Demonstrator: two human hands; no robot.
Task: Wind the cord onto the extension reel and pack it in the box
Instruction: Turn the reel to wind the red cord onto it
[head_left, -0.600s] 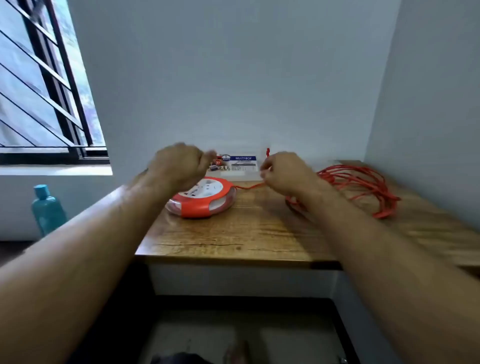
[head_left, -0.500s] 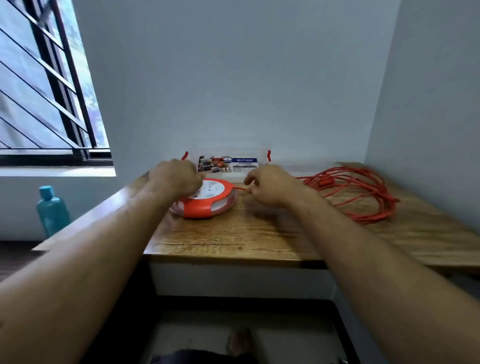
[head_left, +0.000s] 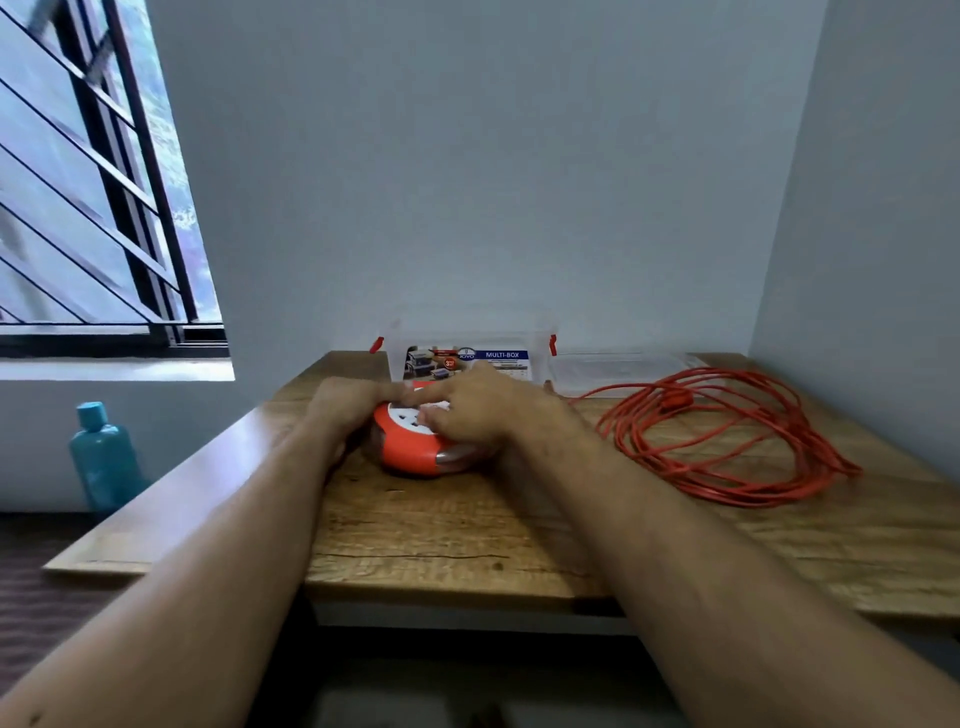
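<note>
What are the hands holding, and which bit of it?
Both hands are on the orange reel: the left hand cups its left rim, the right hand lies over its top and right side. The loose cord isn't held.

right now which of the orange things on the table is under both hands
The round orange extension reel, with the left hand and right hand on it. The loose orange cord lies untouched, coiled to its right.
</note>
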